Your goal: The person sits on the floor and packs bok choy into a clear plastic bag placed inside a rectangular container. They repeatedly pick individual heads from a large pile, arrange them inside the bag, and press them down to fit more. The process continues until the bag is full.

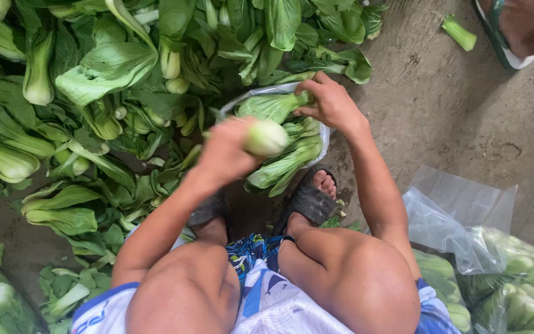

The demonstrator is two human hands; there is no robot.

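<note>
A: Fingers, left hand (227, 151): closed around a bok choy head (266, 137), held above the open plastic bag (324, 133).
B: Right hand (330, 102)?
A: Fingers pinch a leafy stalk (274, 106) inside the bag. Step: filling. Next placement calls for lowering the head stem-first between the packed ones.
B: Filled bags (520, 278) lie far right on the floor.

There is one view only, taken from the person's head and looking almost straight down over the bent knees (341, 278) to the concrete floor (465, 117). It sits close: the thighs fill the lower edge, and the hands come in at mid-frame, left hand (227, 151) and right hand (329, 102). The far side of the floor runs along the top edge, where another person's sandalled foot (520, 31) cuts the corner.
</note>
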